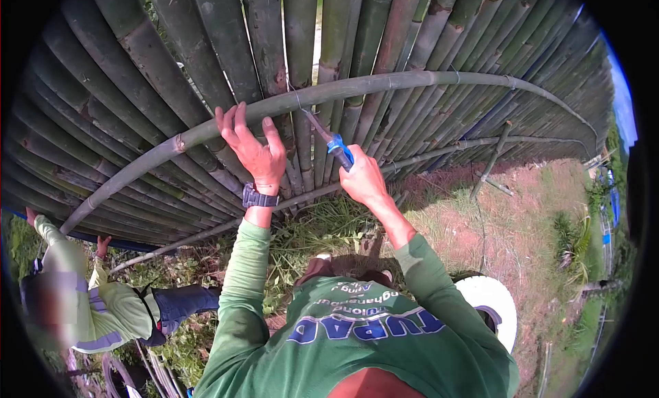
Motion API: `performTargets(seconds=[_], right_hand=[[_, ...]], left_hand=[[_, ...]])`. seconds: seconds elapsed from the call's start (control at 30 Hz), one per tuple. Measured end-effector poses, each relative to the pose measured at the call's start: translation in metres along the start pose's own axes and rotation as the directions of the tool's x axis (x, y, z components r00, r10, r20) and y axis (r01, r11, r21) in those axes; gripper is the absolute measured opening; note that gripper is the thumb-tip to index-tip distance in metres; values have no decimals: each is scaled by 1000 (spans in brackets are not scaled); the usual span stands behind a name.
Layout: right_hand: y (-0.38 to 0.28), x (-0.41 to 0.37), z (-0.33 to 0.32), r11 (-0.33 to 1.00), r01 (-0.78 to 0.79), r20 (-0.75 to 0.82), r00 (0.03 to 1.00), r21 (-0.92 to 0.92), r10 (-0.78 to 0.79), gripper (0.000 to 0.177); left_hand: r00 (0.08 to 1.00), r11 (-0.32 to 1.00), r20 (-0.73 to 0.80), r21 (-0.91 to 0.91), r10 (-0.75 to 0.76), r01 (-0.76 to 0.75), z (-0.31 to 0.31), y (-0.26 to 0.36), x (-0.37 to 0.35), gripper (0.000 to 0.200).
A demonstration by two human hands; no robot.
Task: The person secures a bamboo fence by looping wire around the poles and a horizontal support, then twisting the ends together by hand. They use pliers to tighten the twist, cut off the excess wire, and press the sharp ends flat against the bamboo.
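A long horizontal bamboo pole [343,89] crosses a wall of upright green bamboo poles [264,27]. Against its lower edge rests my left hand [255,151], fingers spread and fingertips on the pole, a dark watch [259,195] on the wrist. My right hand [362,178] is closed round blue-handled pliers [336,147], whose narrow tip points up to the left. That tip is right at a thin wire [298,99] looped round the horizontal pole, between my hands.
At the left, another person [123,309] in a light green top reaches up to the wall. A lower horizontal pole [439,149] runs along the bamboo, with a slanted prop [491,161] at the right. A white round object [491,305] lies behind my right arm. Grass and dirt cover the ground.
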State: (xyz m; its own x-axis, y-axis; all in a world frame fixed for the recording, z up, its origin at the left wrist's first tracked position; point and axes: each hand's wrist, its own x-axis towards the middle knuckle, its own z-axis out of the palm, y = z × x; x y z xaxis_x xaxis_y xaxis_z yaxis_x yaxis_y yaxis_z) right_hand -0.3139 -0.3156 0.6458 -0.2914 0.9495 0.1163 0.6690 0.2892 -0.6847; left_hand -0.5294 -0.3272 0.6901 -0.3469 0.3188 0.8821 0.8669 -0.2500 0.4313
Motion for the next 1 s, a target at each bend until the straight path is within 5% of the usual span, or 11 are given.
performTargets(seconds=[0.07,0.13,0.2,0.3,0.53,0.6,0.67,0.8,0.87,0.93,1.0], right_hand=[[9,9,8,963,72,-353,921,-260,-164,44],[13,11,24,946,67,-461,861,-318,-216,47],[7,2,37,965,82,-513,834,-249,-203,44],[3,-3,44,968,28,-532,831,-250,-161,43],[-15,-22,16,988,-26,-393,919,-152,-37,70],[-27,-27,-22,940,-194,167,974,280,152,74],[18,-10,-14,436,-483,580,806,759,-116,59],[27,-2,29,-153,-812,653,550,563,-521,15],[20,-7,29,-146,-786,673,596,601,-439,16],[6,-10,4,76,-689,690,701,721,-180,18],[-2,-6,5,680,-333,313,936,653,158,36]], left_hand=[[960,955,115,-129,-254,268,-6,33,-53,52],[613,430,486,-443,-623,787,19,41,-105,54],[379,24,746,-438,-547,899,27,72,-84,51],[239,-208,809,-401,-537,892,55,73,-49,38],[192,-224,839,-344,-509,912,65,64,-40,32],[178,-191,848,-308,-499,932,61,55,-38,31],[117,-180,877,-223,-466,958,49,57,-30,30],[66,-171,903,-151,-424,973,46,48,-28,28],[73,-203,926,-158,-371,966,46,37,-38,34],[340,100,831,-331,-440,939,44,40,-49,48],[462,150,710,-457,-531,877,45,42,-65,66]])
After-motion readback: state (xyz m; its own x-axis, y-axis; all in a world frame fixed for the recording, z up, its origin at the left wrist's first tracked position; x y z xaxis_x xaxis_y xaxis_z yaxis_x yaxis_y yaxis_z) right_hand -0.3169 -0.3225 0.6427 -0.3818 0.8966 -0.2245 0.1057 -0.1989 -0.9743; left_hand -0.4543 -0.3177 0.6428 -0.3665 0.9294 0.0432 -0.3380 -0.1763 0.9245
